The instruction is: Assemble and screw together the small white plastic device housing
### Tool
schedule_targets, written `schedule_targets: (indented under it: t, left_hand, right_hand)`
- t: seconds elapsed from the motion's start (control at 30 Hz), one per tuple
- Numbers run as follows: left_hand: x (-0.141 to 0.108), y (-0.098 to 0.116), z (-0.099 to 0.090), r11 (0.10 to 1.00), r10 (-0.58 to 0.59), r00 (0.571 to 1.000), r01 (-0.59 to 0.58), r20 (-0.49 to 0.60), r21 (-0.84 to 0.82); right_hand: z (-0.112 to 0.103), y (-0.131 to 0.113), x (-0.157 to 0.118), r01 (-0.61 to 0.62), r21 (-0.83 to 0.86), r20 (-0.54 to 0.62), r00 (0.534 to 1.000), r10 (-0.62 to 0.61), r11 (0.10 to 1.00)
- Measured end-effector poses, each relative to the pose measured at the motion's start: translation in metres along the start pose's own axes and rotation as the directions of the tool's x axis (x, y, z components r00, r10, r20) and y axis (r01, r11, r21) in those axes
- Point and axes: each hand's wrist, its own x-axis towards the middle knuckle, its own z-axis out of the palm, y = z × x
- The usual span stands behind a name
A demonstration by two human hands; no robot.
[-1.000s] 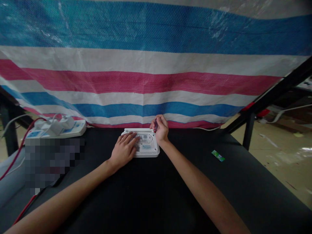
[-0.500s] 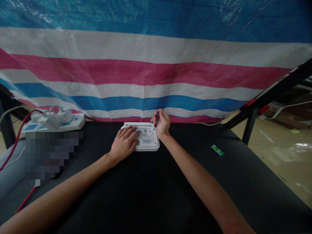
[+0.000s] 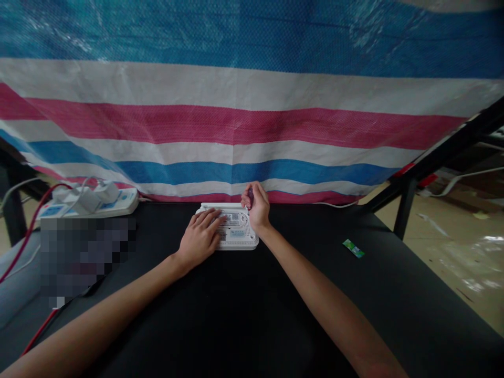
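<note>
A white router-like device (image 3: 241,242) lies flat on the black tabletop, its underside with printed labels and vent holes facing up. My left hand (image 3: 200,233) rests flat on the device's left part, fingers spread over it and hiding that side. Above the device's far right corner, my right hand (image 3: 258,206) is closed around a small screwdriver (image 3: 250,195); only its dark purplish handle shows, between thumb and fingers. The tip and whatever it touches are hidden.
A white power strip (image 3: 125,203) with several plugs and cables stands at the back left, a blurred-out dark object (image 3: 84,257) before it. A small green packet (image 3: 353,248) lies on the right. Behind the tabletop (image 3: 236,315) hangs a striped plastic sheet (image 3: 232,123).
My right hand has shifted slightly left and turned a little with the screwdriver. My left hand stays on the device. The whole view has tilted slightly upward.
</note>
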Motion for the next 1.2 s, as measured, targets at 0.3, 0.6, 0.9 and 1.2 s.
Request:
schedule_targets:
  t: [0.3, 0.6, 0.9, 1.2]
  left_hand:
    - [0.0, 0.0, 0.0, 1.0, 0.006, 1.0, -0.006, 0.005, 0.0]
    - [0.0, 0.0, 0.0, 1.0, 0.009, 1.0, -0.009, -0.006, -0.01]
    - [0.001, 0.0, -0.001, 1.0, 0.018, 1.0, -0.018, 0.001, 0.009]
    - [0.0, 0.0, -0.001, 0.999, 0.029, 1.0, -0.029, 0.005, 0.038]
  right_hand:
    - [-0.006, 0.004, 0.003, 0.017, 0.063, -0.066, 0.998, -0.013, 0.998]
    - [-0.009, 0.004, 0.007, 0.032, 0.059, -0.07, 0.997, -0.028, 0.998]
    - [-0.01, 0.004, 0.008, 0.047, 0.081, -0.082, 0.996, -0.041, 0.996]
    - [-0.013, 0.002, 0.009, 0.038, 0.123, -0.087, 0.996, -0.027, 0.992]
